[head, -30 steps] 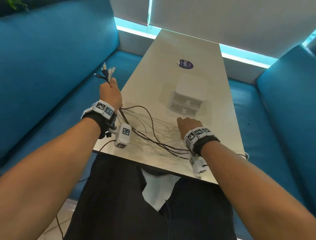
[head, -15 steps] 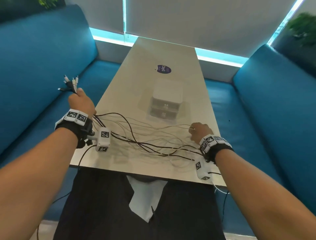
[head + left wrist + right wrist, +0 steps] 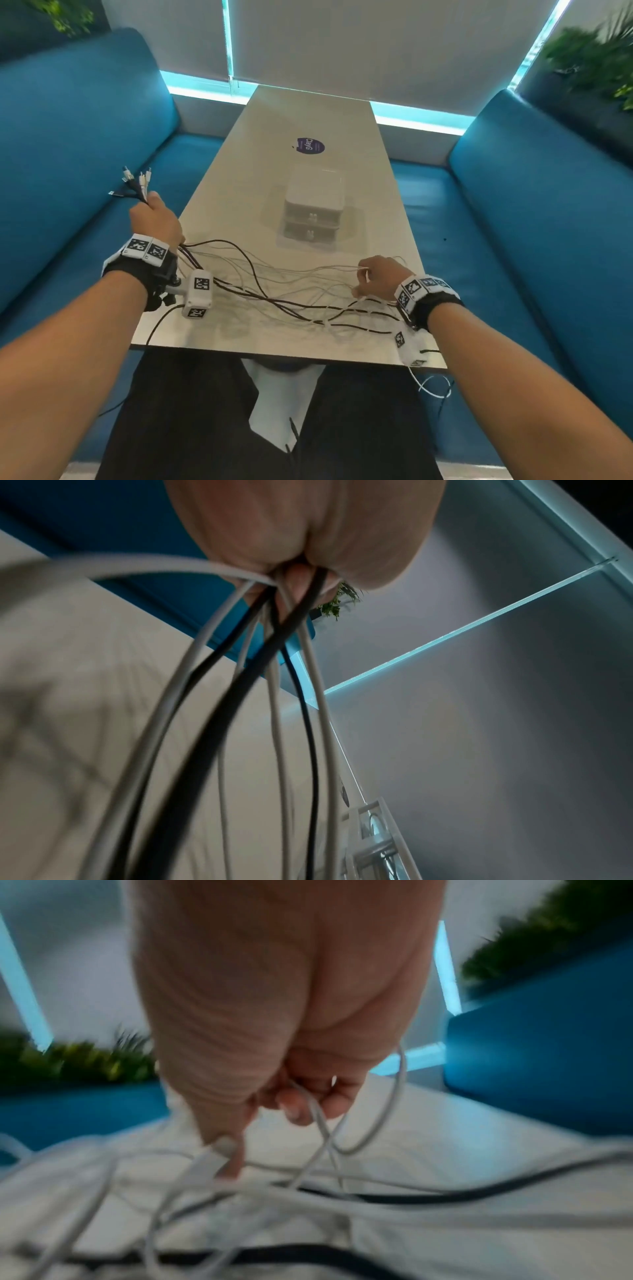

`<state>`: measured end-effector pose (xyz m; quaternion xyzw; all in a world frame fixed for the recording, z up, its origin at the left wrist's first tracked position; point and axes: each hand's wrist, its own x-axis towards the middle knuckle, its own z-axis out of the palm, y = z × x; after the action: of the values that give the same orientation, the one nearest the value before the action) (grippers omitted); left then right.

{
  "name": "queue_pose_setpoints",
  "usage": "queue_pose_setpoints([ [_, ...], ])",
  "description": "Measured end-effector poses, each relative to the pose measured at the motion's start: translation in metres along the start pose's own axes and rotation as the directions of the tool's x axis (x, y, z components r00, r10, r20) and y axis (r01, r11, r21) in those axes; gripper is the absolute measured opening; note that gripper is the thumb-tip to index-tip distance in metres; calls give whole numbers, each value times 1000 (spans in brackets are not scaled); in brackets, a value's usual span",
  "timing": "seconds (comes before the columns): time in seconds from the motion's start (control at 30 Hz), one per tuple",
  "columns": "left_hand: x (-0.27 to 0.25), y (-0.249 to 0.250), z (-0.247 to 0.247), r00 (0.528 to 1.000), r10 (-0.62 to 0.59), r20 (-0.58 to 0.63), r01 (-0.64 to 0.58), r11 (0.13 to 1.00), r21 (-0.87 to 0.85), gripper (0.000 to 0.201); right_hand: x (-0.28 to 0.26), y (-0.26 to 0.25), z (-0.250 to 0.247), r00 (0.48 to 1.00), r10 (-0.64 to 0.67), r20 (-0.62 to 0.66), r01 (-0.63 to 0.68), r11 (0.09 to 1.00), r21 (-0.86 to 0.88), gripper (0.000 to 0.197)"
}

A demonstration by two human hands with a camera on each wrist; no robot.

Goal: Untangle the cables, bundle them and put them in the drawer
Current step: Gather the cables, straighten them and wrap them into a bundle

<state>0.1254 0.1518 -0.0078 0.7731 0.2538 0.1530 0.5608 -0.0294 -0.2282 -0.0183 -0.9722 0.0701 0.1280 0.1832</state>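
Note:
Several black and white cables (image 3: 274, 291) lie spread across the near part of the table (image 3: 308, 113), running between my hands. My left hand (image 3: 156, 216) grips their plug ends (image 3: 135, 181) in a fist beyond the table's left edge; the left wrist view shows the cables (image 3: 274, 669) emerging from the closed fist (image 3: 301, 547). My right hand (image 3: 376, 277) near the right edge has its fingers curled round white cables (image 3: 318, 1123). A small white two-drawer box (image 3: 313, 209) stands mid-table, both drawers closed.
Blue sofas (image 3: 68, 154) flank the table on both sides. A purple sticker (image 3: 311, 146) sits behind the drawer box. A white cable loop (image 3: 433, 387) hangs off the near right table edge. Plants (image 3: 589, 61) stand at the far corners.
My right hand has moved right from in front of the drawer box to the table's right side, drawing white cables out. The left hand has stayed clenched on the plug ends.

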Motion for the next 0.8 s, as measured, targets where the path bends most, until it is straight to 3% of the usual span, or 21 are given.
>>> queue_pose_setpoints([
  [0.1,8,2,-8,999,-11,-39,10,1000,-22,61,-5,20,-1,994,109,-16,-110,973,-204,20],
  [0.2,13,3,-13,998,-15,-57,15,1000,-4,59,-12,37,-11,978,201,-54,-198,812,-549,14],
  [0.33,5,4,-9,999,7,-51,-6,1000,18,59,-16,35,-20,949,264,-170,-309,684,-661,21],
  [0.43,11,5,-14,998,-10,-56,10,1000,1,59,-24,42,-29,946,274,-174,-314,641,-700,9],
  [0.57,29,-1,-11,994,-84,-66,82,996,-35,64,-25,48,-34,919,330,-216,-383,616,-688,14],
  [0.7,14,11,-11,997,-34,-64,32,999,-32,57,-24,57,-42,886,390,-251,-459,664,-590,6],
  [0.8,18,7,-11,995,-31,-95,26,998,-59,60,-22,68,-42,928,350,-128,-368,802,-471,31],
])
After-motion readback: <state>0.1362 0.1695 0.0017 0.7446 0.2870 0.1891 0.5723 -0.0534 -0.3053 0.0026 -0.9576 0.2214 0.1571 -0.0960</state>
